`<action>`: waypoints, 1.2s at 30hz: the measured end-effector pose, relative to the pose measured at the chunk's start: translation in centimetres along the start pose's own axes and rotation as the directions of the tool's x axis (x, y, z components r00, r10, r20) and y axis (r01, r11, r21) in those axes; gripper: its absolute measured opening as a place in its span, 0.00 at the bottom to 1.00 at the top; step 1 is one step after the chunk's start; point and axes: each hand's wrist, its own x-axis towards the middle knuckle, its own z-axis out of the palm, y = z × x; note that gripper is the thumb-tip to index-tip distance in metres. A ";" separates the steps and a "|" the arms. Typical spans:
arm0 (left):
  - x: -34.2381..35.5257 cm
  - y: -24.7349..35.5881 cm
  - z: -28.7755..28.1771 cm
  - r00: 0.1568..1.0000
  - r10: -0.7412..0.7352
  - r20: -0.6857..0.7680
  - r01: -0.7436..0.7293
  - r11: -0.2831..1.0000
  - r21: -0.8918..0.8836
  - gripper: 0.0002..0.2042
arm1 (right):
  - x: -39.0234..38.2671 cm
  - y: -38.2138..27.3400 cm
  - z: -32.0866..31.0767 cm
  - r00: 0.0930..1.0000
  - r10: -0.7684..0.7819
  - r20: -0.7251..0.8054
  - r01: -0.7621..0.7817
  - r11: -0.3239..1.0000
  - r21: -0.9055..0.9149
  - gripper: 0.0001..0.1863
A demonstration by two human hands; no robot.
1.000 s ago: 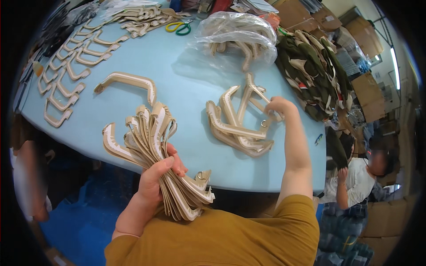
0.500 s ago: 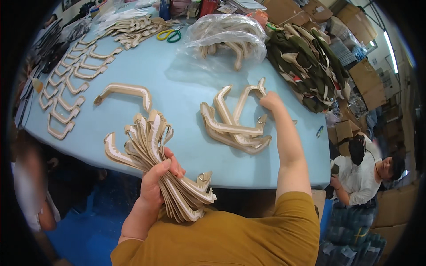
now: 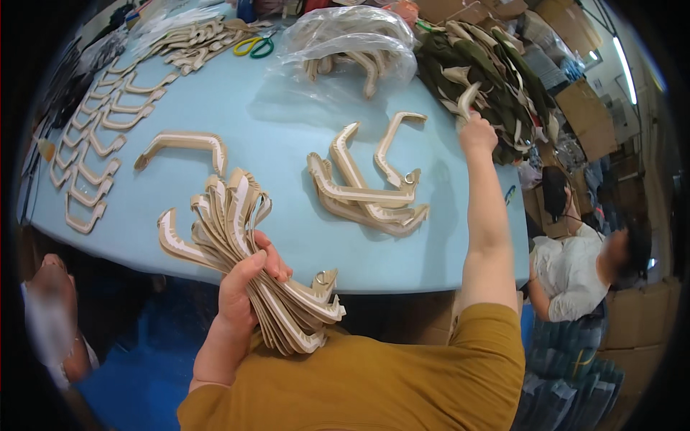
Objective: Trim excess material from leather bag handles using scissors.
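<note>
My left hand is closed round a thick bundle of bent beige strips with white edging, held over the table's front edge. My right hand, fingers closed, grips a similar beige strip at the edge of a pile of olive garments. Between my hands a loose group of overlapping strips lies on the light blue table, one showing a metal ring. A single bent strip lies above the bundle.
Rows of strips line the left, with a heap at the back beside scissors and a clear bag of strips. A person is at the right, another at the left. Cartons are stacked behind.
My right hand has moved up and right from the loose group to the garment pile, taking a strip with it. My left hand still holds the bundle.
</note>
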 end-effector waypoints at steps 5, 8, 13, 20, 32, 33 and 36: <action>-0.4 -0.1 0.1 1.000 -0.016 0.004 0.016 1.000 0.022 0.14 | 1.4 -2.3 -3.0 0.923 0.129 0.363 -0.164 0.984 0.070 0.16; -0.8 0.3 0.3 1.000 0.008 0.013 -0.008 0.998 0.062 0.14 | 0.7 -8.6 -1.5 0.836 0.040 0.548 -0.192 0.956 0.224 0.23; -0.6 0.6 0.3 0.998 0.036 0.049 -0.042 0.990 0.137 0.15 | -1.8 -13.4 5.7 0.792 0.054 0.608 -0.389 0.813 0.434 0.30; -0.5 0.7 -0.3 0.996 0.092 0.020 -0.092 0.995 0.035 0.15 | -2.2 -10.2 4.1 0.838 -0.164 0.521 -0.403 0.457 0.793 0.19; -1.8 0.0 0.8 0.994 0.078 0.075 -0.083 0.995 0.059 0.15 | 0.2 4.2 -15.2 0.947 -0.237 0.215 -0.239 -0.078 0.968 0.11; -2.3 0.1 0.6 0.994 0.102 0.047 -0.105 0.992 0.069 0.15 | -1.5 1.3 -15.6 0.929 -0.274 0.247 -0.232 0.089 0.969 0.16; -3.1 0.5 1.0 0.991 0.125 0.042 -0.128 0.990 0.067 0.15 | -6.5 -4.3 -14.9 0.547 -0.754 0.365 -0.033 0.417 0.908 0.16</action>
